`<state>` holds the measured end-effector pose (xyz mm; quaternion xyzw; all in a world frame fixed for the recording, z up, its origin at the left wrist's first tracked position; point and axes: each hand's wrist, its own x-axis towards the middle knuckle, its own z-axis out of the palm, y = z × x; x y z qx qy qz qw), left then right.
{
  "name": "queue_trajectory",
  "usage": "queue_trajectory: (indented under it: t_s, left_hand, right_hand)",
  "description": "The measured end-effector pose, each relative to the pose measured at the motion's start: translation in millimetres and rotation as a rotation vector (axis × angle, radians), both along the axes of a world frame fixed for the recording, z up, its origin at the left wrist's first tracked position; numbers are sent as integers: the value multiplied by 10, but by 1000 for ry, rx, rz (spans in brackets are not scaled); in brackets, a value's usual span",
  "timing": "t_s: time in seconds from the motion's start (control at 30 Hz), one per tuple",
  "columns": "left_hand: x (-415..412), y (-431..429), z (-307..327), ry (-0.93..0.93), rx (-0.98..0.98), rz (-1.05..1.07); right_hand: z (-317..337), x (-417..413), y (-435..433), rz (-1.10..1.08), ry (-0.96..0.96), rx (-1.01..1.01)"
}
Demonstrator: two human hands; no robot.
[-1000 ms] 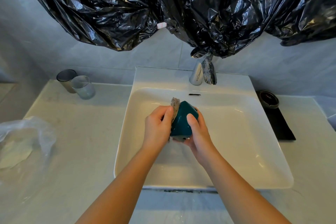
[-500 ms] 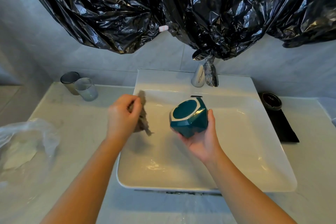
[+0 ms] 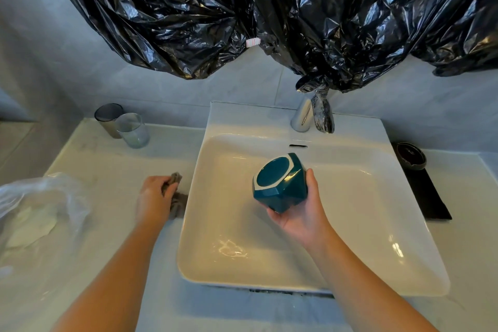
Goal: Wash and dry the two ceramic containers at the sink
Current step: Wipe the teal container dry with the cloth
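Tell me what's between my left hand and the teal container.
In the head view, only the left rim of the sink and its bare basin lie between the left hand gripping the cloth and the teal container.

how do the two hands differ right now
The left hand grips a crumpled grey cloth on the white counter; the right hand holds a faceted teal ceramic container over the white sink basin. The left is palm down; the right cups from below. Both are bare, each holding something.
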<state>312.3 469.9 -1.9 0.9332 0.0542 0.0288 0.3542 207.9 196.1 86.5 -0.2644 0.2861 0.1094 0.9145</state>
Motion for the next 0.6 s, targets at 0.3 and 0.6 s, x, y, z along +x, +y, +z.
queue_trajectory:
  t_s: [0.3, 0.6]
  left_hand:
    - [91, 29, -218, 435, 581, -201]
    - [-409, -606, 921, 6, -341, -146]
  right_hand:
    - [-64, -8, 29, 11, 26, -13]
    - [-88, -21, -24, 43, -35, -96]
